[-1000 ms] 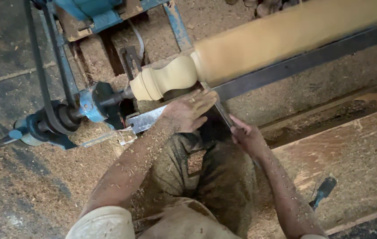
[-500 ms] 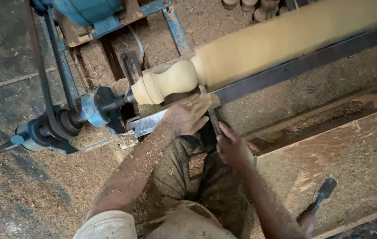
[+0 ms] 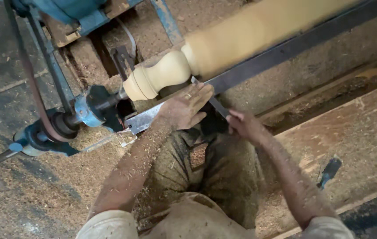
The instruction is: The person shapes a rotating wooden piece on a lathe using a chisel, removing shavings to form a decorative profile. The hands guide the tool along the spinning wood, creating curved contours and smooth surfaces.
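Observation:
A pale wooden spindle [image 3: 223, 53] turns on a lathe, blurred along its thick part, with a shaped bulb and collar at its left end. A dark chisel [image 3: 217, 104] runs from the wood back toward me. My left hand [image 3: 184, 106] lies flat over the blade on the metal tool rest [image 3: 285, 51], fingers pressed down near the wood. My right hand [image 3: 243, 126] is closed around the chisel's rear end, just below the rest. Sawdust coats both forearms.
The blue lathe headstock with pulley and belt [image 3: 64, 121] is at the left, a blue frame [image 3: 78, 13] above it. A wooden plank [image 3: 356, 132] lies at the right with a dark-handled tool [image 3: 329, 171] on it. Sawdust covers the floor.
My right hand has drawn in closer to the tool rest and the left hand. The left hand stays pressed on the blade while the view has shifted slightly.

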